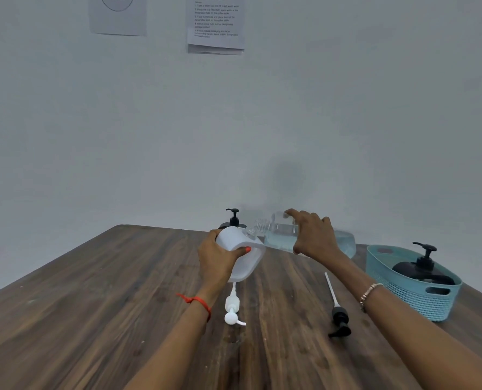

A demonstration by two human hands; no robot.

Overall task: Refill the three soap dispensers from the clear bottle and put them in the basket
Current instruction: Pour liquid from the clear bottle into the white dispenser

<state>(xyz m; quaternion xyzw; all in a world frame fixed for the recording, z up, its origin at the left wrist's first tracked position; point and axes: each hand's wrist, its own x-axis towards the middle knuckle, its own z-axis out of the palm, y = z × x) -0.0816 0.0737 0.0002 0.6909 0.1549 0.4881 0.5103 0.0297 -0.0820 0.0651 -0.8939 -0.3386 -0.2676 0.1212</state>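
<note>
My left hand (215, 261) grips a white dispenser bottle (246, 256), tilted, its pump removed. My right hand (312, 235) holds the clear bottle (279, 230) on its side, its neck against the white bottle's opening, with bluish liquid inside. The white pump (232, 306) lies on the table just below the white bottle. A black pump (338, 313) with its long tube lies to the right of it. Behind the white bottle stands a black dispenser (233, 218) with its pump on. Another black dispenser (422, 270) sits in the teal basket (431, 301) at the right.
The wooden table (93, 305) runs to a pale wall at the back. Two paper sheets (215, 21) hang high on the wall. The basket stands near the table's right edge.
</note>
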